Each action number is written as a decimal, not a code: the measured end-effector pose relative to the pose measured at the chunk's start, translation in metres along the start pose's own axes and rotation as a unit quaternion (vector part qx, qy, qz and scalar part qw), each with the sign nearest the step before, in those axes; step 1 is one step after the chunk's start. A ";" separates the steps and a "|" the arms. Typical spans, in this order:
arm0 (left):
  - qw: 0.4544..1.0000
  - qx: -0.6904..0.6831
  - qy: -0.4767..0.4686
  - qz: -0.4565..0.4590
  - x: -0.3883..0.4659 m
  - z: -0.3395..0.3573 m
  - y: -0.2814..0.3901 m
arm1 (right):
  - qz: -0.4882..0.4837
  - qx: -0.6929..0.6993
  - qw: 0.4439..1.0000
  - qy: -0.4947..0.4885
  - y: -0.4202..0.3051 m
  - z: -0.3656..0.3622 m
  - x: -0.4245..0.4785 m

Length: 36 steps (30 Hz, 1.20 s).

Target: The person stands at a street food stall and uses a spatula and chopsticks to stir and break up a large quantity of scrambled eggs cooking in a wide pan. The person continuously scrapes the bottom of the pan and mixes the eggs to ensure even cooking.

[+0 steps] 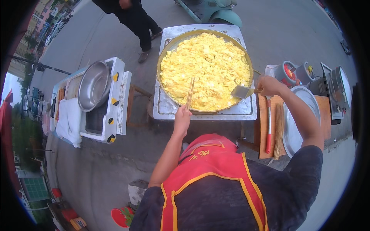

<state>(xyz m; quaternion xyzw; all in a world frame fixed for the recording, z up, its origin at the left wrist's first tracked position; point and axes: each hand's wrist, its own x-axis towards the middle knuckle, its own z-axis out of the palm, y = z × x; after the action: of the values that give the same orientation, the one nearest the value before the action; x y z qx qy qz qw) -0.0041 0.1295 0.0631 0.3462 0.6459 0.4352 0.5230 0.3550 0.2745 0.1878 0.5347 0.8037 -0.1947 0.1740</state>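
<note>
A wide round pan [162, 59] sits on a square metal stove top [250, 111], nearly filled with scrambled egg [205, 66]. My left hand [182, 119] is at the pan's near rim, gripping a pair of long chopsticks [190, 93] whose tips reach over the egg. At the pan's right side, my right hand [270, 85] holds the handle of a flat metal spatula [242, 91]. The spatula's blade lies against the egg near the right rim.
On the left stands a white stove [115, 86] bearing a steel basin [94, 86] and a white cloth [69, 121]. A wooden board [264, 130] at right carries a red-handled tool [268, 127], a bamboo brush [279, 130] and a round metal lid [299, 115]. Beyond are a person [136, 23] and a scooter [214, 11].
</note>
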 end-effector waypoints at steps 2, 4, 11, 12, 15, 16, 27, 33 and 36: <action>0.999 -0.028 0.021 -0.009 -0.013 0.003 0.011 | -0.032 0.029 0.998 0.053 0.001 0.027 0.015; 0.998 -0.046 0.030 -0.021 -0.016 0.002 0.013 | -0.033 0.060 0.993 0.094 -0.024 0.042 0.035; 0.997 -0.051 0.061 -0.021 -0.018 -0.002 0.019 | -0.027 0.214 0.948 0.232 -0.080 0.070 0.172; 0.996 -0.047 0.068 -0.020 -0.021 -0.005 0.020 | -0.037 0.292 0.935 0.196 -0.080 0.065 0.170; 0.996 -0.047 0.077 -0.015 -0.023 -0.009 0.021 | 0.007 0.578 0.813 0.069 -0.067 0.071 0.157; 0.995 -0.053 0.080 -0.013 -0.022 -0.011 0.021 | 0.018 0.653 0.756 0.037 -0.060 0.077 0.151; 0.999 -0.031 0.042 0.014 -0.005 -0.005 0.014 | 0.062 0.612 0.788 0.028 -0.011 0.037 0.021; 0.999 -0.021 0.005 0.028 0.007 -0.001 0.006 | 0.062 0.146 0.985 0.073 -0.020 0.015 -0.015; 0.999 -0.026 0.012 0.021 0.000 -0.002 0.009 | 0.076 0.102 0.983 0.131 -0.019 0.030 0.015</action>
<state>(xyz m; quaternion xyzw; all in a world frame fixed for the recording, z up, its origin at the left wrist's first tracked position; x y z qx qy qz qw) -0.0062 0.1319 0.0713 0.3403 0.6331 0.4668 0.5152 0.3339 0.2645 0.1574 0.6301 0.7526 -0.1896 0.0260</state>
